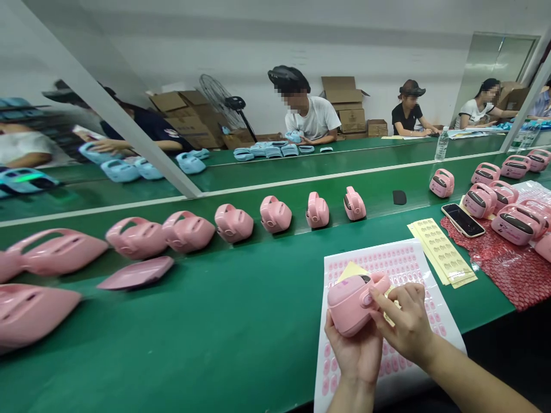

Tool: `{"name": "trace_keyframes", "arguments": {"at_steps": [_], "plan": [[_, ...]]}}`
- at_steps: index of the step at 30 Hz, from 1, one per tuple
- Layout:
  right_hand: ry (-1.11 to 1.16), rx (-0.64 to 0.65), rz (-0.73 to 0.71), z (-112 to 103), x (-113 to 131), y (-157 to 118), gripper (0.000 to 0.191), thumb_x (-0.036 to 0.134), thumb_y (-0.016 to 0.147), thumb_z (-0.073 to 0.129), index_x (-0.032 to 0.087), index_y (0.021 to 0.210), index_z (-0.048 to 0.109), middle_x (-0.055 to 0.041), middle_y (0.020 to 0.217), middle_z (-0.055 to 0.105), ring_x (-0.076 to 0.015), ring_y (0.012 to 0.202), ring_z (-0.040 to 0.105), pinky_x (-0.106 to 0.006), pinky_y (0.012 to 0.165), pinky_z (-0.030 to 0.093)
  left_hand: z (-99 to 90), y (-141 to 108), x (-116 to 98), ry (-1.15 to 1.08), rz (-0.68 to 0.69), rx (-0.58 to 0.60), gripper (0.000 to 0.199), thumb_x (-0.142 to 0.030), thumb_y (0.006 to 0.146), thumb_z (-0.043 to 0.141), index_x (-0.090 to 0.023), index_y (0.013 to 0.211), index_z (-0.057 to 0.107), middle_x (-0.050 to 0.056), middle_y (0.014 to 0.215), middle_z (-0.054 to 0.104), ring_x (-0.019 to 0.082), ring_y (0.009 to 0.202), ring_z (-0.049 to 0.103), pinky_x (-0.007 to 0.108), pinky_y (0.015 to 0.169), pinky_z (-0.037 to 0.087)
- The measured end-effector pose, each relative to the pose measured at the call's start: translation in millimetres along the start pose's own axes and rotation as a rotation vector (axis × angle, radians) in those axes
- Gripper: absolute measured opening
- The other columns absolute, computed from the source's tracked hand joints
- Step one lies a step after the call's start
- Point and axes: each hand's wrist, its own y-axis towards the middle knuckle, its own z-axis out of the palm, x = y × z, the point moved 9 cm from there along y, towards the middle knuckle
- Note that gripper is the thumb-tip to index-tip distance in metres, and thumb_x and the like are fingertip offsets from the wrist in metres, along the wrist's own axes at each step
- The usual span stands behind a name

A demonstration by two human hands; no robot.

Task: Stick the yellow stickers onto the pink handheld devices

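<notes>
Low in the right half, my left hand (357,350) cups a small pink device (348,307) with a carry handle and a dark window on top. My right hand (404,321) is at its side, with index finger and thumb brought together at the round handle joint. A small glossy oval shows there under the fingertips; whether they grip it is hard to make out. Beneath both hands lies a white sheet (391,261) with rows of pink oval stickers. A piece of yellow backing paper (353,269) shows behind the device.
Several pink devices (275,215) stand in a row along the green table (193,332). To the right are yellow sticker sheets (443,246), a phone (462,220), red bubble wrap (495,269) and more devices (514,223). Co-workers (307,115) sit across, beyond a raised divider.
</notes>
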Motion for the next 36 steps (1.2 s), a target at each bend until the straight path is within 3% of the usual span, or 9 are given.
{"name": "trace_keyframes", "arguments": {"at_steps": [3, 6, 10, 12, 15, 21, 30, 33, 36], "plan": [[0.05, 0.078, 0.02, 3.7, -8.8, -5.5, 0.024, 0.024, 0.088, 0.044, 0.021, 0.102, 0.063, -0.0011, 0.065, 0.052, -0.0158, 0.064, 0.044, -0.032, 0.063, 0.028, -4.8, 1.4, -4.2, 0.081, -0.008, -0.032, 0.061, -0.037, 0.079, 0.047, -0.014, 0.134, 0.035, 0.016, 0.113, 0.063, 0.021, 0.091, 0.064, 0.03, 0.083, 0.049], [0.207, 0.156, 0.218, 5.7, -43.9, -6.0, 0.019, 0.027, 0.088, 0.045, 0.022, 0.098, 0.06, -0.0005, 0.066, 0.054, -0.0166, 0.065, 0.047, -0.033, 0.065, 0.032, -10.2, 3.7, -23.4, 0.299, 0.099, -0.078, 0.06, -0.05, 0.075, 0.055, -0.027, 0.129, 0.042, 0.008, 0.109, 0.066, 0.024, 0.095, 0.062, 0.036, 0.083, 0.049], [0.536, 0.307, 0.569, 12.6, -85.5, 4.4, 0.029, 0.027, 0.083, 0.049, 0.021, 0.112, 0.048, -0.0017, 0.08, 0.06, -0.0172, 0.074, 0.054, -0.034, 0.072, 0.041, 6.9, 0.1, -50.0, 0.929, 0.309, 0.007, 0.093, -0.044, 0.053, 0.077, -0.031, 0.134, 0.033, 0.007, 0.117, 0.06, 0.031, 0.104, 0.057, 0.044, 0.087, 0.047], [0.684, 0.457, 0.608, 19.4, -79.9, 15.7, 0.033, 0.024, 0.08, 0.051, 0.021, 0.112, 0.047, -0.0005, 0.079, 0.061, -0.0168, 0.076, 0.056, -0.033, 0.073, 0.042, 20.2, -4.4, -52.1, 1.285, 0.383, 0.109, 0.109, -0.036, 0.045, 0.082, -0.03, 0.137, 0.024, 0.01, 0.123, 0.054, 0.033, 0.109, 0.053, 0.048, 0.093, 0.042], [0.797, 0.661, 0.576, 27.0, -57.0, 30.0, 0.033, 0.018, 0.075, 0.056, 0.022, 0.108, 0.05, 0.0012, 0.076, 0.062, -0.0155, 0.074, 0.056, -0.031, 0.071, 0.041, 28.2, -9.1, -42.9, 1.645, 0.368, 0.296, 0.11, -0.03, 0.051, 0.078, -0.032, 0.139, 0.013, 0.011, 0.129, 0.046, 0.032, 0.117, 0.048, 0.05, 0.098, 0.037], [0.761, 0.851, 0.582, 43.6, -39.4, 26.2, 0.034, 0.005, 0.068, 0.057, 0.021, 0.098, 0.055, 0.0028, 0.073, 0.062, -0.0152, 0.075, 0.057, -0.028, 0.069, 0.039, 21.8, -11.5, -33.0, 1.884, 0.283, 0.482, 0.106, -0.025, 0.056, 0.074, -0.03, 0.139, 0.008, 0.013, 0.133, 0.041, 0.034, 0.121, 0.045, 0.051, 0.097, 0.038], [0.764, 0.761, 0.62, 44.3, -41.2, 16.7, 0.025, 0.003, 0.068, 0.055, 0.021, 0.086, 0.053, 0.0041, 0.068, 0.06, -0.0133, 0.069, 0.056, -0.026, 0.064, 0.041, 20.1, -11.1, -31.9, 1.895, 0.329, 0.503, 0.106, -0.019, 0.054, 0.073, -0.032, 0.138, 0.01, 0.012, 0.136, 0.04, 0.033, 0.121, 0.044, 0.048, 0.098, 0.039], [0.666, 0.695, 0.481, 40.8, -39.7, 17.4, 0.02, 0.005, 0.072, 0.053, 0.02, 0.084, 0.052, 0.0017, 0.07, 0.062, -0.014, 0.067, 0.055, -0.027, 0.062, 0.041, 21.9, -11.1, -31.7, 1.916, 0.349, 0.499, 0.106, -0.019, 0.054, 0.073, -0.03, 0.139, 0.01, 0.013, 0.134, 0.041, 0.034, 0.12, 0.046, 0.048, 0.097, 0.04], [0.515, 0.525, 0.191, 26.8, -29.7, 21.7, 0.014, 0.008, 0.077, 0.051, 0.019, 0.084, 0.055, -0.0021, 0.072, 0.063, -0.0156, 0.068, 0.053, -0.028, 0.06, 0.042, 20.0, -10.6, -31.5, 1.951, 0.343, 0.479, 0.108, -0.018, 0.053, 0.074, -0.027, 0.139, 0.009, 0.015, 0.133, 0.043, 0.034, 0.119, 0.047, 0.049, 0.095, 0.042]]}}
